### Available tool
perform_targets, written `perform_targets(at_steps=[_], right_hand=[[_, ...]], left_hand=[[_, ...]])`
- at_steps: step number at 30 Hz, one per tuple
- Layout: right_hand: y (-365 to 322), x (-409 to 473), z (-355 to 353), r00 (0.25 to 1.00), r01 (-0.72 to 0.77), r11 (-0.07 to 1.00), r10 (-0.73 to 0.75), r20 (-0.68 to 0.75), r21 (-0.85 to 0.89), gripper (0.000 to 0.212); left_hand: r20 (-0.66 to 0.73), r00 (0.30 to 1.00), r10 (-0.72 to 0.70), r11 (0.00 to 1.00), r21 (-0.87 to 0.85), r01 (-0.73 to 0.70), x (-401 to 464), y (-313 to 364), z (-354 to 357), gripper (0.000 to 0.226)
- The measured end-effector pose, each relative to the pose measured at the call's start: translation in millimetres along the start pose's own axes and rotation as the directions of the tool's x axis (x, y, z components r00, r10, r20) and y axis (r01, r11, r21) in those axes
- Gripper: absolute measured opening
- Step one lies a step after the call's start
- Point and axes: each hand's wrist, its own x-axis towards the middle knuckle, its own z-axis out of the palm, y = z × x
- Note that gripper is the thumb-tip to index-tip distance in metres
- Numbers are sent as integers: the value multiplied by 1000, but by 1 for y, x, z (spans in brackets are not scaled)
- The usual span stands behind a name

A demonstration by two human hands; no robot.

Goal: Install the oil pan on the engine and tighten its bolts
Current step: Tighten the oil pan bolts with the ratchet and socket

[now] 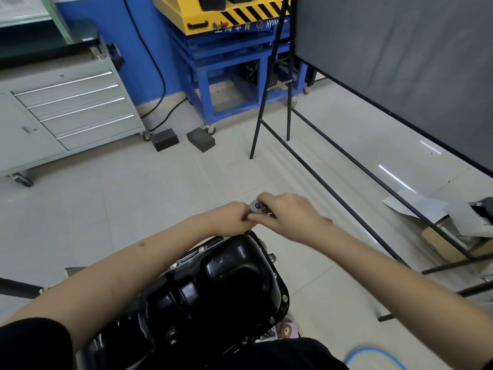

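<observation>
Both hands meet at the black oil pan's (213,284) twelve-o'clock end. Right hand (288,214) grips a ratchet wrench (258,206); left hand (232,217), fingers curled, steadies beneath its head.

Ratchet (258,207): only the round head shows; handle hidden under the right hand (286,213). Socket and bolt beneath it concealed by the left hand (232,217); the left grip cannot be determined. Oil pan (226,284): near end covered by the left forearm and a dark sleeve (32,343), and cut off by the lower edge. Engine below the pan out of sight. Lettering on the yellow machine (213,17) partly blocked and unreadable. Blue hose (373,353) cut off at the lower edge.
</observation>
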Motion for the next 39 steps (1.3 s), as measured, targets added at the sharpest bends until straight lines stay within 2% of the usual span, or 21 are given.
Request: perform_targets(at_steps=[1,3,4,5,8,10,12,14,16,20,23,25,27,29,31,35,39], right_hand=[[-5,-7,6,992,-123,978,127,-14,169,37],[-13,-19,18,944,-293,834,329,4,468,30],[-16,-24,23,926,-325,783,376,12,530,28],[-17,-27,26,924,-331,776,381,19,538,27],[-7,-25,10,969,-246,896,231,85,369,30],[3,-14,-10,984,-61,983,29,178,176,31],[8,-1,-27,955,162,986,-148,256,-35,31],[7,8,-35,940,231,965,-187,286,-125,29],[1,10,-36,959,152,981,-117,260,-117,26],[-15,5,-20,987,-61,992,77,138,-114,44],[-26,-1,-9,981,-169,982,176,83,-84,48],[-24,-2,-11,986,-120,989,129,106,-91,44],[-17,0,-19,988,25,993,-7,156,-113,38],[-10,5,-27,971,195,958,-158,181,-208,33],[-7,7,-30,970,213,941,-172,169,-264,32],[-11,0,-19,994,74,970,-53,96,-232,41],[-25,-13,1,978,-209,978,209,-18,-11,46]], left_hand=[[0,1000,7,1000,-21,-7,0,1,0,28],[18,999,30,998,-59,-29,1,4,0,25],[38,998,47,997,-65,-44,1,5,-1,22],[62,996,58,997,-60,-54,2,6,-1,21],[104,993,63,998,18,-65,4,7,-3,19],[108,993,56,995,77,-65,4,7,-3,25],[110,993,48,994,89,-58,5,7,-3,30],[123,992,36,996,76,-45,5,4,-4,36],[128,992,15,998,50,-22,4,0,-7,38],[50,999,1,999,42,-3,1,-3,-4,30],[26,999,-24,997,72,22,4,1,-2,26],[52,999,-14,994,106,8,5,2,-2,26],[77,997,22,994,107,-31,5,2,-3,30],[87,994,61,996,62,-66,5,3,-4,29],[94,994,63,997,45,-68,6,5,-4,26],[101,995,14,996,89,-23,9,2,-2,32],[89,996,-23,998,59,18,9,3,-1,25]])
